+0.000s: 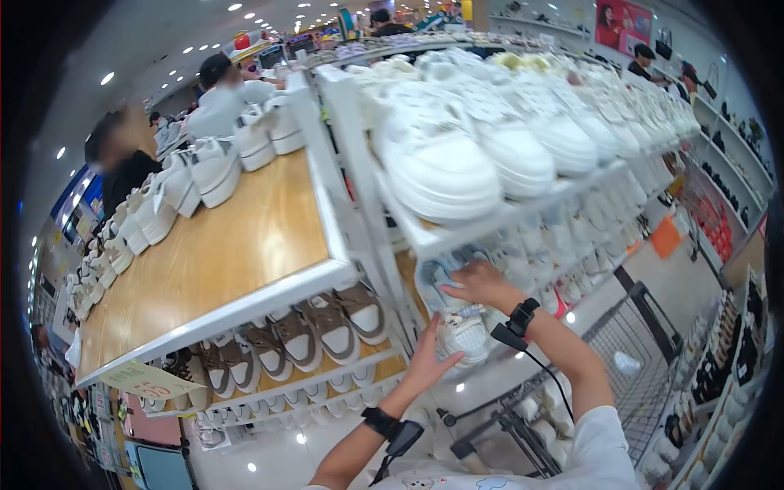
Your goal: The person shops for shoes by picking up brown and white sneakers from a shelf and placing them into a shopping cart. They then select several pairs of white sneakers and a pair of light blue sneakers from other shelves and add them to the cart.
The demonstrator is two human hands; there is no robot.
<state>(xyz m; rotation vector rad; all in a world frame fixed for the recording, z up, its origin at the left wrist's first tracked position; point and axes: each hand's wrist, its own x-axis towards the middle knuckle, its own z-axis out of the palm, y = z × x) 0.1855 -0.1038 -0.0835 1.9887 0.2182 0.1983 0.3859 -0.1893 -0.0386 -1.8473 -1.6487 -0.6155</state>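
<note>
At the middle shelf level, a white shoe (463, 336) with a textured toe points down toward me. My left hand (426, 359) grips its side, thumb near the toe and fingers along the edge. Just above, my right hand (483, 284) reaches in from the right with fingers and thumb apart. Its fingertips lie over a pale blue-grey shoe (433, 279), partly hidden under the upper shelf. Both wrists wear black straps with small devices, and a cable hangs from the right one.
Large white sneakers (437, 155) line the upper shelf above my hands. A wooden display table (220, 253) at left carries white shoes, with brown-and-white sneakers (298, 335) below. A shopping cart (625, 339) stands at right. Other people (220, 102) are behind the racks.
</note>
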